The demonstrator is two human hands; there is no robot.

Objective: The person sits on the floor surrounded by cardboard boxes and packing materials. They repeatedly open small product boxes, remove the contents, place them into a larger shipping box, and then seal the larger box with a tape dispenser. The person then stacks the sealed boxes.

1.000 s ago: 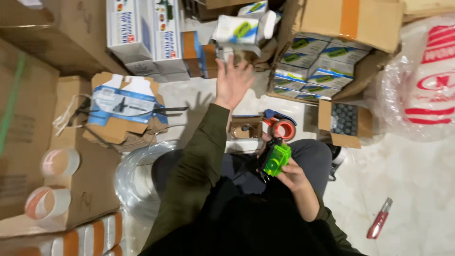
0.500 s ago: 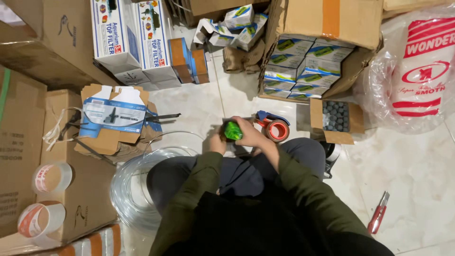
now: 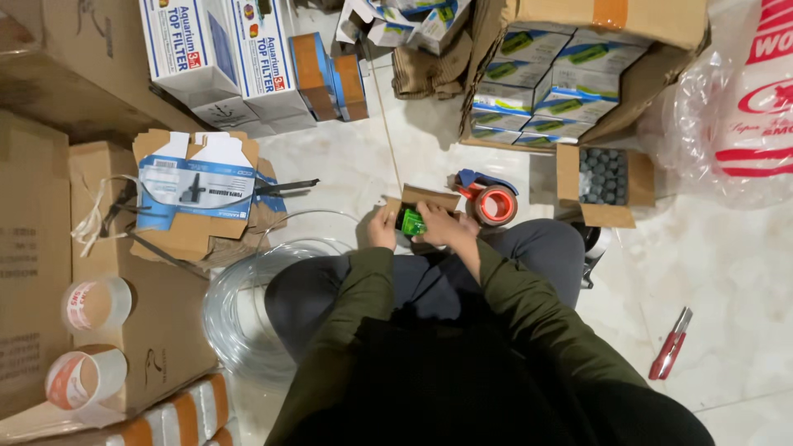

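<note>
A small bright green plastic device sits half inside a little open cardboard box on the floor in front of my knees. My right hand grips the green device from the right and presses it into the box. My left hand holds the box's left side. Both sleeves are dark olive.
A red tape dispenser lies just right of the box. A coil of clear tubing lies at my left knee. Flattened cartons, tape rolls, stacked boxes, a small carton of black parts and a red cutter surround me.
A second ago my left hand was raised toward the far boxes and my right held the green device at my lap. Now both hands are at the small box with the device going in.
</note>
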